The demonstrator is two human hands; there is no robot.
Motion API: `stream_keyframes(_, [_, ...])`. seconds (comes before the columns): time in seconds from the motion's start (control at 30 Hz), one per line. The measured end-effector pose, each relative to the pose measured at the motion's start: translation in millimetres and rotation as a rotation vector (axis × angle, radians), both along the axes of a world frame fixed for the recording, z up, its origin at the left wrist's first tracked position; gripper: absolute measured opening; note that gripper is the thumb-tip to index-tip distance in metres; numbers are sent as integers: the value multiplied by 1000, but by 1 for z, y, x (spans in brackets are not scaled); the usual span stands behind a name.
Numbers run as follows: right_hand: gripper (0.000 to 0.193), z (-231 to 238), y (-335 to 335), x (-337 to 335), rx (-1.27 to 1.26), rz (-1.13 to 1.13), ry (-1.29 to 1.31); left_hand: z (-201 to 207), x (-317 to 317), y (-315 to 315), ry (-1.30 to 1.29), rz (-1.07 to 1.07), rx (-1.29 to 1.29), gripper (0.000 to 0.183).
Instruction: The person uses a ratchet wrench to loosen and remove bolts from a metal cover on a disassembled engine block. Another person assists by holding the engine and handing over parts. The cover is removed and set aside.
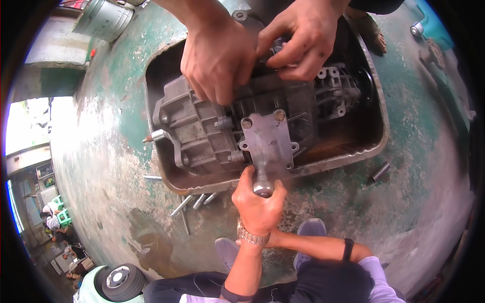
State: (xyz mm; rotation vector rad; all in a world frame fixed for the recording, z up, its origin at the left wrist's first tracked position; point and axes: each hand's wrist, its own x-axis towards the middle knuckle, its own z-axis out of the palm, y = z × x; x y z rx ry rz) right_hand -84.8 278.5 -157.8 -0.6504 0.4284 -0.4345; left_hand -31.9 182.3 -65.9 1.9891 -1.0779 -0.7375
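My left hand (260,208), with a metal-banded watch at its wrist, is closed around the shiny round end (263,188) of a metal neck. This neck runs from a grey gearbox cover (265,136), a flat plate with bolt ears, lying over the gearbox (197,129). Most of my right hand (274,239) is hidden behind my left wrist, so its fingers do not show. Across the gearbox, another person's two hands work on its far side. One hand (217,65) reaches down with bent fingers; the other hand (303,43) pinches around a small dark metal part.
The gearbox sits in a metal tray (328,160) with a raised rim. Several metal rods (181,206) lie by its near edge, and a short metal tube (381,171) lies to the right. A bucket (103,20) stands far left; a wheel (123,283) is at lower left.
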Motion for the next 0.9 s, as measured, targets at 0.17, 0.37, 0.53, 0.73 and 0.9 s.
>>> stream_keyframes(0.17, [28,25,-16,-7,-95,45,126,-4,1,3,48,30,-12,40])
stream_keyframes(0.37, [40,42,-20,-7,-46,94,214,-12,3,3,-8,9,-58,38])
stream_keyframes(0.53, [44,36,-12,-2,-94,65,303,-10,6,2,62,-12,26,53])
stream_keyframes(0.73, [36,31,-11,0,-118,115,312,-5,7,2,74,-34,70,60])
stream_keyframes(0.9, [36,26,-11,-4,-153,169,309,-14,7,2,22,-32,-4,54])
